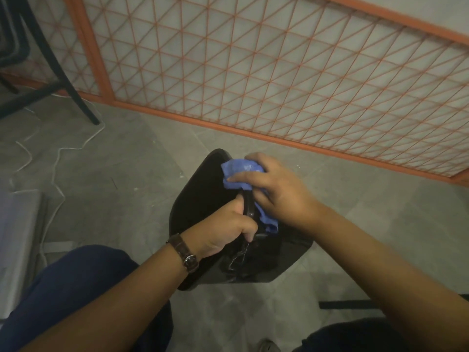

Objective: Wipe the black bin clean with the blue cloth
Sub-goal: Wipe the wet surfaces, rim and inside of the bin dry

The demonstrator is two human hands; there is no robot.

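The black bin [203, 199] stands on the grey floor between my knees, glossy and dark, its opening hard to make out. My left hand [223, 229], with a brown watch on the wrist, grips the bin's rim near the middle. My right hand [276, 189] presses the crumpled blue cloth [241, 171] against the far part of the rim; a tail of the cloth hangs down beside my left hand. Pale streaks show on the bin's near wall.
An orange metal mesh fence [279, 80] runs across the back. Black chair legs [63, 72] stand at the far left, with a white cable [57, 163] snaking over the floor. My dark-trousered knees fill the bottom corners. A black bar [350, 304] lies at the right.
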